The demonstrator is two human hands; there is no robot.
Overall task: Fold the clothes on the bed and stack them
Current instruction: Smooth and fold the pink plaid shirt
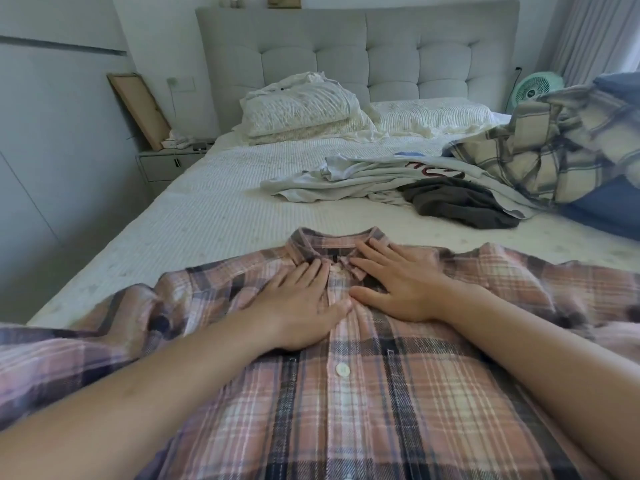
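A pink and grey plaid shirt lies spread front-up on the bed, collar pointing away from me, buttoned down the middle. My left hand lies flat on the chest just left of the button line, fingers straight. My right hand presses flat just right of it, fingertips at the collar. Further back on the right lie a white printed T-shirt, a dark grey garment and a crumpled beige and blue plaid shirt.
Pillows are piled by the grey padded headboard. A bedside table stands at the left with a board leaning on the wall. A small green fan sits at the back right. A blue cloth lies at the right edge.
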